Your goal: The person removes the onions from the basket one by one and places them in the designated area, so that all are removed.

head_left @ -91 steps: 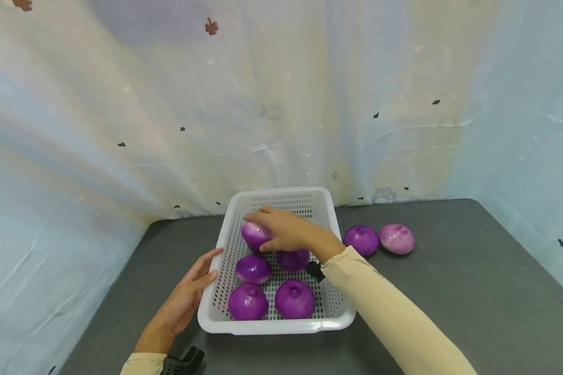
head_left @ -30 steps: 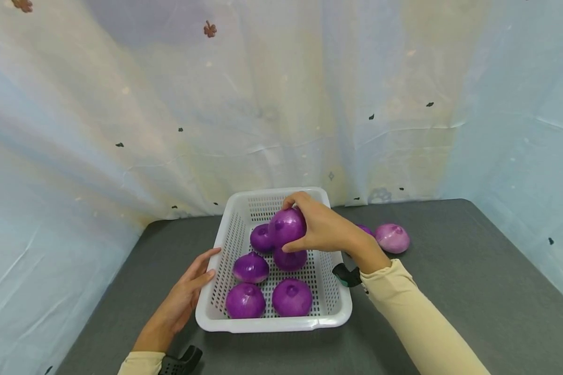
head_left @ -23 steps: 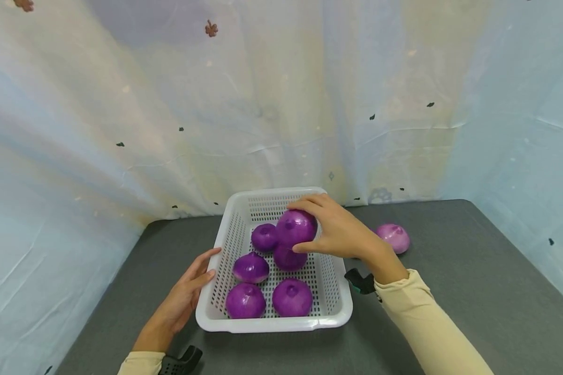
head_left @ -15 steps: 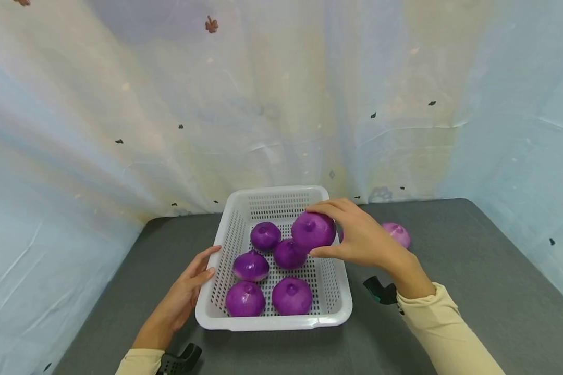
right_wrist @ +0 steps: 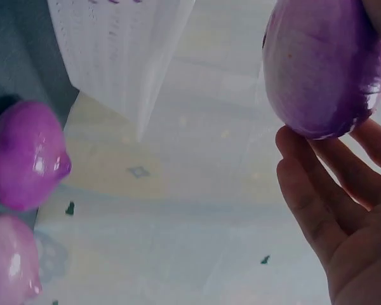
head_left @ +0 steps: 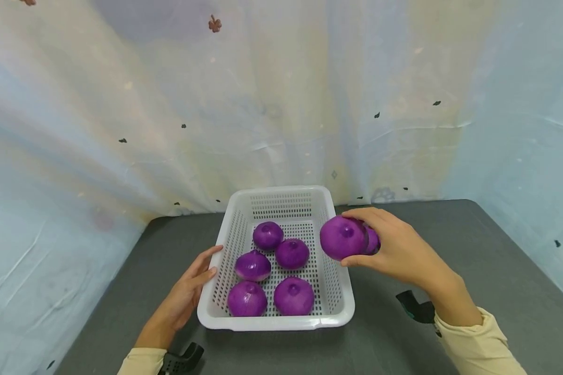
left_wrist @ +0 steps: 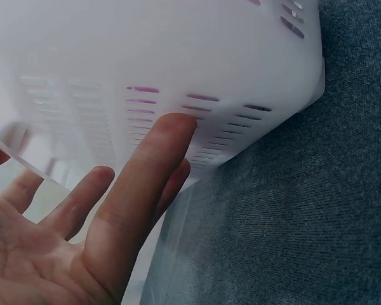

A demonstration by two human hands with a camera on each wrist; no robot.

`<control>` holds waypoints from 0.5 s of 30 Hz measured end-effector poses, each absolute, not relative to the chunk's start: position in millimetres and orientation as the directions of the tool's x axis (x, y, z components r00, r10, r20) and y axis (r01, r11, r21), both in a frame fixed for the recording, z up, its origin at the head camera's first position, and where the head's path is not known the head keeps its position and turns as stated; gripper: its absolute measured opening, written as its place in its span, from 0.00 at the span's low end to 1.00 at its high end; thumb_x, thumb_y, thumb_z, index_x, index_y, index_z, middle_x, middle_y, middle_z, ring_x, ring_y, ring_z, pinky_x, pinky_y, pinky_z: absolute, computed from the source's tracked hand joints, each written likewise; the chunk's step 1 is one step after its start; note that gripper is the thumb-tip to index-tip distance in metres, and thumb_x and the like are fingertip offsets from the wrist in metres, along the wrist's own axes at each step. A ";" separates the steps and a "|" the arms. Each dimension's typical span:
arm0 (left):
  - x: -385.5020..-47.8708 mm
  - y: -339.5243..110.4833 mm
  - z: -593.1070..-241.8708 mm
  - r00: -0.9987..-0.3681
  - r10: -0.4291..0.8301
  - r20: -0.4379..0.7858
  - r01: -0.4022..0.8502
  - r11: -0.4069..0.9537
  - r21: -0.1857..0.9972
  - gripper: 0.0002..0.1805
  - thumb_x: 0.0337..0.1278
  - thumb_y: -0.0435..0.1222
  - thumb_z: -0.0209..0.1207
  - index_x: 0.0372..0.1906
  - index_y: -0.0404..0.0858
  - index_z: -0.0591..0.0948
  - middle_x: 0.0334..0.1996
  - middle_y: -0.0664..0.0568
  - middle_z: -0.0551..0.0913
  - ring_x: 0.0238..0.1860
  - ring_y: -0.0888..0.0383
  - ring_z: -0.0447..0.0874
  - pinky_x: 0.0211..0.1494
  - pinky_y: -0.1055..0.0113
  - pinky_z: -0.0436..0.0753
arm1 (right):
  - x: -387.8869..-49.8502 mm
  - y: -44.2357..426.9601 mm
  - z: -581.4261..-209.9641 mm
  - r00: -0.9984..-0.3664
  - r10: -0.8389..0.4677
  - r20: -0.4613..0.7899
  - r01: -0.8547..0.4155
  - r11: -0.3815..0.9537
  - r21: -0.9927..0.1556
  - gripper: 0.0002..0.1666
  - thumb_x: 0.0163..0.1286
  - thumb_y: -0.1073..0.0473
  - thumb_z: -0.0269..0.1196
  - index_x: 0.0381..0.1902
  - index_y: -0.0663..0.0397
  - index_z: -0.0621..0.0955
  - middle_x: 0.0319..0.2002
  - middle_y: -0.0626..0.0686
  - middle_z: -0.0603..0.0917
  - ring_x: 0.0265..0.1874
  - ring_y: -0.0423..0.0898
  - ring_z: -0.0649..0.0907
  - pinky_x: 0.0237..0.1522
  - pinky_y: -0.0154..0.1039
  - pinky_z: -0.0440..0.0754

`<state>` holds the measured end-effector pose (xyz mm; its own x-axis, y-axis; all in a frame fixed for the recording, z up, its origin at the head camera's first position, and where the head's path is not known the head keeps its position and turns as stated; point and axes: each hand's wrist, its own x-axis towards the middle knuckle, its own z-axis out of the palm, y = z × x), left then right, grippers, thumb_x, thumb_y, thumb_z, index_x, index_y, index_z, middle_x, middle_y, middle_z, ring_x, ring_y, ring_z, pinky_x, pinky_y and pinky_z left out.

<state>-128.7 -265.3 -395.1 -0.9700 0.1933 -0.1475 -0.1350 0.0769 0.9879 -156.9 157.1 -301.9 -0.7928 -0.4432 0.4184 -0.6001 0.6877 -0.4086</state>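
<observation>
In the head view, a white slotted plastic basket (head_left: 274,324) stands on the dark table with several purple onions (head_left: 294,296) inside. My left hand (head_left: 183,297) touches the basket's left side, fingers spread and mostly straight; in the left wrist view, a finger (left_wrist: 146,175) lies against the outer wall. To the right of the basket, my right hand (head_left: 399,252) holds a large glossy onion (head_left: 340,238) above the table between thumb and fingers. Behind that hand, a purple onion (head_left: 372,240) is partly covered. The right wrist view shows it beside a paler pink onion (right_wrist: 9,257).
Dark grey cloth covers the table (head_left: 281,354). A pale patterned curtain (head_left: 281,104) hangs close behind the table and along both sides. The basket's right rim (head_left: 340,260) lies between its onions and my right hand.
My right hand has moved right with the onion, from over the back of the basket to beyond its right rim. The left hand has stayed at the basket's side.
</observation>
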 end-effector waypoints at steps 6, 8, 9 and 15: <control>-129.0 -266.4 -394.6 -0.968 0.204 -0.143 -0.133 0.061 0.989 0.30 0.78 0.45 0.45 0.78 0.53 0.52 0.79 0.49 0.48 0.66 0.48 0.70 0.56 0.55 0.80 | -143.4 174.1 -304.2 -0.791 -0.412 0.453 -0.580 0.740 -0.341 0.49 0.45 0.30 0.76 0.63 0.41 0.76 0.57 0.45 0.81 0.53 0.46 0.80 0.47 0.51 0.83; -129.0 -266.5 -394.8 -0.969 0.204 -0.142 -0.133 0.058 0.989 0.30 0.78 0.44 0.45 0.78 0.53 0.52 0.79 0.50 0.48 0.66 0.49 0.71 0.56 0.56 0.80 | -140.1 180.3 -304.3 -0.787 -0.405 0.465 -0.576 0.753 -0.320 0.49 0.45 0.30 0.76 0.63 0.41 0.76 0.57 0.45 0.81 0.53 0.46 0.80 0.46 0.50 0.83; -129.0 -266.7 -395.0 -0.969 0.203 -0.142 -0.133 0.058 0.989 0.30 0.78 0.44 0.45 0.78 0.53 0.52 0.79 0.50 0.49 0.66 0.50 0.71 0.56 0.56 0.80 | -139.0 183.6 -304.5 -0.785 -0.404 0.471 -0.575 0.758 -0.309 0.49 0.45 0.31 0.76 0.63 0.41 0.76 0.57 0.46 0.81 0.53 0.46 0.81 0.46 0.51 0.83; -129.3 -267.2 -396.1 -0.970 0.202 -0.138 -0.128 0.062 0.990 0.30 0.78 0.45 0.45 0.78 0.54 0.53 0.79 0.50 0.49 0.66 0.50 0.71 0.55 0.56 0.80 | -130.0 203.6 -306.2 -0.773 -0.398 0.493 -0.559 0.795 -0.235 0.49 0.44 0.32 0.78 0.63 0.40 0.76 0.56 0.48 0.81 0.51 0.49 0.82 0.42 0.55 0.82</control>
